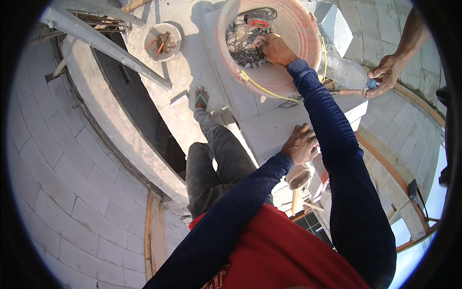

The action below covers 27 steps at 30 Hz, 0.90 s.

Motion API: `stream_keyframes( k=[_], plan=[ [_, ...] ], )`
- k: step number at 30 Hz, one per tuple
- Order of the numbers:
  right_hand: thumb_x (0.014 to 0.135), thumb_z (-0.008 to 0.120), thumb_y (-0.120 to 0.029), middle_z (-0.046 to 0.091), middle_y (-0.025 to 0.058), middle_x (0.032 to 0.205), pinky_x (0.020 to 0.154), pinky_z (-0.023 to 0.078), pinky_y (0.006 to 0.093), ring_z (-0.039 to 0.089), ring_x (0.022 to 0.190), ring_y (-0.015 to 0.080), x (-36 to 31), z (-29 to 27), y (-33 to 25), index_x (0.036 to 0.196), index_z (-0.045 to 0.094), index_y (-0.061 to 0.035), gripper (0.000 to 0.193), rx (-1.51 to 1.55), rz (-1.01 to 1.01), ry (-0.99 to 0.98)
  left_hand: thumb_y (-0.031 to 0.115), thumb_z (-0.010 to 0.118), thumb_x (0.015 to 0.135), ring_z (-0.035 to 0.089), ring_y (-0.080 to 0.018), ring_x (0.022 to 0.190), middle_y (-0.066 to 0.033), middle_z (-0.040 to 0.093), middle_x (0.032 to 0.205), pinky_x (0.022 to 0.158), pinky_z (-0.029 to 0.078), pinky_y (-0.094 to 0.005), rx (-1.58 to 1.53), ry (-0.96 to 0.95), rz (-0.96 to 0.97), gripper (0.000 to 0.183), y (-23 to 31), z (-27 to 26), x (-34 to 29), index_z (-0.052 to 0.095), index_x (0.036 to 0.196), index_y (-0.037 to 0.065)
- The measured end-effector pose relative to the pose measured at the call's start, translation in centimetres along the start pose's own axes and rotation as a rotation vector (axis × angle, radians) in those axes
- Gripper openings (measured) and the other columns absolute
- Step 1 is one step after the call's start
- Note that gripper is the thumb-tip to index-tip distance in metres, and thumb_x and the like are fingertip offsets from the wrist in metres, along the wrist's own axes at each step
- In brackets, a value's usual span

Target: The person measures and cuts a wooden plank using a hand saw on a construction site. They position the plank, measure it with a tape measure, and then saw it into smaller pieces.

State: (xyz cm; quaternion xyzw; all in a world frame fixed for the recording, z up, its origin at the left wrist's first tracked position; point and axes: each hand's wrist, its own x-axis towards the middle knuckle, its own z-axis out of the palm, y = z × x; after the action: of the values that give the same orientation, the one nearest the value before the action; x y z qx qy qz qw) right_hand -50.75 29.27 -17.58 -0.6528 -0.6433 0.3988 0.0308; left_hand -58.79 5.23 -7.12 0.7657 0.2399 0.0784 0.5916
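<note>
My right hand (275,49) reaches into a large pinkish bucket (301,29) with a yellow handle (262,86). Its fingers are closed at a heap of small grey metal pieces (240,41); what they pinch is hidden. A clear item with a bright red part (259,23) lies on the heap. Fingers bent but apart, my left hand (301,144) rests on the near edge of the pale block surface (272,130) under the bucket, holding nothing that I can see.
Another person's hand (385,74) is at the blue cap of a clear plastic bottle (349,72), right of the bucket. Below the bottle lies a wooden handle (346,91). A small pail (174,50) with an orange-handled tool stands far left, near a slanted metal post (110,50).
</note>
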Motion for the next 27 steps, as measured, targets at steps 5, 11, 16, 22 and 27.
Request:
stream_keyframes(
  k=[5, 11, 16, 22, 27],
  plan=[
    [0.093, 0.063, -0.019, 0.069, 0.0274, 0.103, 0.090, 0.051, 0.0500, 0.065, 0.100, 0.0447, 1.7, 4.2, 0.7, 0.109, 0.070, -0.0002, 0.026, -0.379, -0.030, -0.057, 0.034, 0.067, 0.080, 0.046, -0.0298, 0.129, -0.0075, 0.060, 0.130, 0.107, 0.039, -0.0486, -0.073, 0.330, 0.080, 0.047, -0.3, 1.7, -0.3, 0.068, 0.120, 0.008],
    [0.090, 0.064, -0.020, 0.070, 0.0248, 0.098, 0.088, 0.053, 0.0485, 0.067, 0.091, 0.0424, 1.2, 3.8, -0.3, 0.098, 0.068, 0.0009, 0.023, -0.371, -0.038, -0.134, 0.033, 0.067, 0.081, 0.047, -0.0294, 0.128, -0.0065, 0.060, 0.129, 0.106, 0.040, -0.0476, -0.090, 0.296, 0.092, 0.046, -0.4, 1.5, -0.3, 0.068, 0.119, 0.007],
    [0.099, 0.053, -0.025, 0.069, 0.0135, 0.088, 0.075, 0.055, 0.0412, 0.068, 0.082, 0.0265, -1.0, 0.3, -1.4, 0.093, 0.065, -0.0029, 0.026, 0.723, 0.263, -0.223, 0.032, 0.069, 0.079, 0.048, -0.0289, 0.125, -0.0060, 0.061, 0.126, 0.103, 0.042, -0.0473, -0.052, 0.228, 0.056, 0.045, -0.3, 1.1, -0.2, 0.070, 0.117, 0.009],
    [0.103, 0.050, -0.026, 0.063, 0.0026, 0.080, 0.062, 0.052, 0.0354, 0.063, 0.067, 0.0186, -1.3, -1.1, -3.0, 0.099, 0.066, -0.0063, 0.025, 1.191, 0.297, -0.141, 0.032, 0.070, 0.080, 0.048, -0.0304, 0.124, -0.0071, 0.063, 0.120, 0.104, 0.041, -0.0479, -0.029, 0.322, 0.062, 0.039, -0.1, 1.1, -0.2, 0.072, 0.111, 0.008],
    [0.094, 0.063, -0.027, 0.074, 0.0178, 0.085, 0.068, 0.056, 0.0485, 0.071, 0.073, 0.0356, 2.6, 2.7, -4.4, 0.091, 0.072, -0.0027, 0.026, -0.041, -0.213, 0.411, 0.032, 0.070, 0.082, 0.047, -0.0308, 0.130, -0.0105, 0.059, 0.129, 0.110, 0.038, -0.0474, -0.010, 0.380, 0.053, 0.044, -0.9, 3.2, -0.3, 0.068, 0.120, 0.008]
  ],
)
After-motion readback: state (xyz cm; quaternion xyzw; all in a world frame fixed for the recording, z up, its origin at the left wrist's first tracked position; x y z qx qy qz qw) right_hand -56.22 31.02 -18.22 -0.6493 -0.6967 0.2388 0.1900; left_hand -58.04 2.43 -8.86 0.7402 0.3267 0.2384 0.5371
